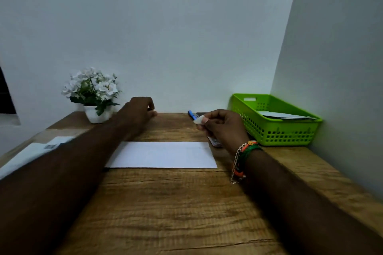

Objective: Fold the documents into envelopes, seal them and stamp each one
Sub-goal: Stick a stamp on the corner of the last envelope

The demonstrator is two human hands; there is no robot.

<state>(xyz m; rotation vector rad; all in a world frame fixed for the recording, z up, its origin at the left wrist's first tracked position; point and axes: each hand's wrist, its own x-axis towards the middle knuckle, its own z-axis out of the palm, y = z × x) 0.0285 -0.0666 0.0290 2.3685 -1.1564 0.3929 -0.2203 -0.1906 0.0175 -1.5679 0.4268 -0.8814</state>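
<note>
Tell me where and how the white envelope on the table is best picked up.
Probably by its near long edge, coming from the person's side. The envelope lies flat on the table, so it offers no raised part. That edge is free, while the right hand, pinching a small white piece, hangs over the far right corner. Sliding a thumb under and pinching, or dragging it toward the table edge first, should work.

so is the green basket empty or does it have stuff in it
Not empty: the green basket holds flat white papers, likely envelopes, lying inside against its far side.

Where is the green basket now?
In the head view, the green basket sits at the table's far right corner, against the wall, right of the right hand.
</note>
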